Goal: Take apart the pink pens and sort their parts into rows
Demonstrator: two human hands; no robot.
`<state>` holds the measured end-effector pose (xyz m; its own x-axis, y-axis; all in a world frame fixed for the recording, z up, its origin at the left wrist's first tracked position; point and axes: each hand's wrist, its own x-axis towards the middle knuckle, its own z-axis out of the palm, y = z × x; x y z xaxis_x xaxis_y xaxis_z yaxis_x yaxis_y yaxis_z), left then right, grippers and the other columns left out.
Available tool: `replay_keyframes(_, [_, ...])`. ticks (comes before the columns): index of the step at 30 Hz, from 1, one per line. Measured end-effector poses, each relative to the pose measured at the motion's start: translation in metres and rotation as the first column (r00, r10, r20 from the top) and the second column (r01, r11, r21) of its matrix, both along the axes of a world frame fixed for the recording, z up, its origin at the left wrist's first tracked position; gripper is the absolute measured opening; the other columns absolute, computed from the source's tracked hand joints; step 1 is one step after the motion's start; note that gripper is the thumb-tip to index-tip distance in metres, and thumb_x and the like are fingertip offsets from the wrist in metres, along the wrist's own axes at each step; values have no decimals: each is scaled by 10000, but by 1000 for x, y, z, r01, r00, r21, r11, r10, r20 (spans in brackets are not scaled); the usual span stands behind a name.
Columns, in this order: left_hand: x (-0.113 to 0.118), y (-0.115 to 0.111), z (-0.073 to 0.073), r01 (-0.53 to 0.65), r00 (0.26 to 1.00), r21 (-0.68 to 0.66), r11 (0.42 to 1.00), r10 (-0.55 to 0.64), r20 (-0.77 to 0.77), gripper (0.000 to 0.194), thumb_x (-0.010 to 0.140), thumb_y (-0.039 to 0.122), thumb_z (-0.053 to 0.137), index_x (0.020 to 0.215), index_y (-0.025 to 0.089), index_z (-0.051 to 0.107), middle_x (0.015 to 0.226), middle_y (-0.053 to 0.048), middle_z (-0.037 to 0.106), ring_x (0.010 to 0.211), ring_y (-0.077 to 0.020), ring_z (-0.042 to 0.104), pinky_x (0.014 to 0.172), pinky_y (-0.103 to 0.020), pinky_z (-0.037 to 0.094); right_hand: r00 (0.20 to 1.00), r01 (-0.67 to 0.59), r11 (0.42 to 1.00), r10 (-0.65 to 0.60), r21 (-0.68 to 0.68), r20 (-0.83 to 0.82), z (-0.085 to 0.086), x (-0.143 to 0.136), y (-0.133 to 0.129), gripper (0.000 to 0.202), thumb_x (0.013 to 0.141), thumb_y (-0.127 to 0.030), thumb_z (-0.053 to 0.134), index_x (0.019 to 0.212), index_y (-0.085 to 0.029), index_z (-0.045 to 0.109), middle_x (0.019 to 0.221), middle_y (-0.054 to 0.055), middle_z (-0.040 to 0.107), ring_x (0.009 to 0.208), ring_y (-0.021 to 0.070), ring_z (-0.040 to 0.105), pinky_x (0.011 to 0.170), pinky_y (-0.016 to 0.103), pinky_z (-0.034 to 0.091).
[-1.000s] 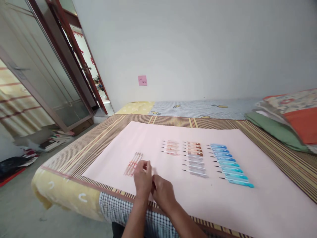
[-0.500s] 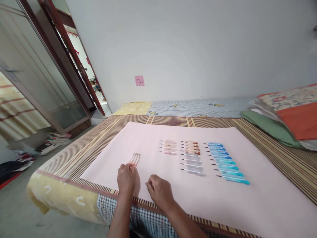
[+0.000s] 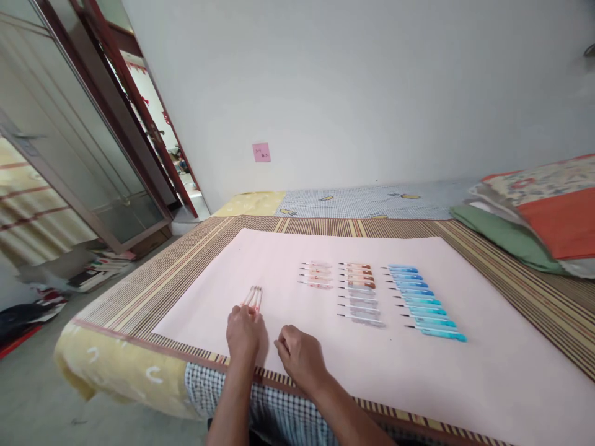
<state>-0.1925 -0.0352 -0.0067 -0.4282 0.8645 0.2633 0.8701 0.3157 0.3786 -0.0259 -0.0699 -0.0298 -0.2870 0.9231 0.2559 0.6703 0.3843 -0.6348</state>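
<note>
We had a brown-striped mat point(image 3: 171, 266), a broad pale-pink sheet point(image 3: 274, 260) across it, blue-and-turquoise plastic pens point(image 3: 425, 301) lined up right! Our right hand point(image 3: 301, 358) was curled closed, contents hidden; our left hand point(image 3: 243, 331), grip unreadable, blocked slim red-and-white pens point(image 3: 254, 297) on the sheet's left.

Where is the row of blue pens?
In the head view, the blue pens lie on the right half of the pink sheet, just right of the grey pens.
</note>
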Motion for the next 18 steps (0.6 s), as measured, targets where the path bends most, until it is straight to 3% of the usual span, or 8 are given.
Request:
replay_keyframes(8, [12, -2, 6, 127, 991, -23, 992, -128, -28, 190, 930, 218, 534, 962, 180, 717, 996, -114, 687, 998, -264, 647, 837, -339, 458, 999, -23, 1000, 23, 3, -22, 0, 2, 2, 95, 952, -283, 581, 891, -237, 637, 890, -6, 721, 754, 147, 645, 663, 267, 314])
replay_keyframes(13, [20, -3, 13, 91, 996, -74, 993, -92, -9, 191, 937, 222, 501, 957, 178, 686, 967, -121, 727, 958, -268, 682, 814, -349, 460, 997, -44, 999, 44, -5, -57, 2, 4, 2, 85, 933, -261, 583, 873, -237, 639, 876, -7, 718, 745, 143, 641, 662, 255, 329])
replay_keyframes(18, [25, -6, 19, 50, 999, -221, 974, -47, 20, 177, 894, 231, 543, 997, 165, 671, 950, -148, 766, 966, -301, 714, 790, -367, 459, 983, -53, 996, 40, -68, -178, 8, 7, 4, 77, 900, -225, 599, 846, -240, 651, 820, -15, 720, 721, 135, 633, 657, 238, 345])
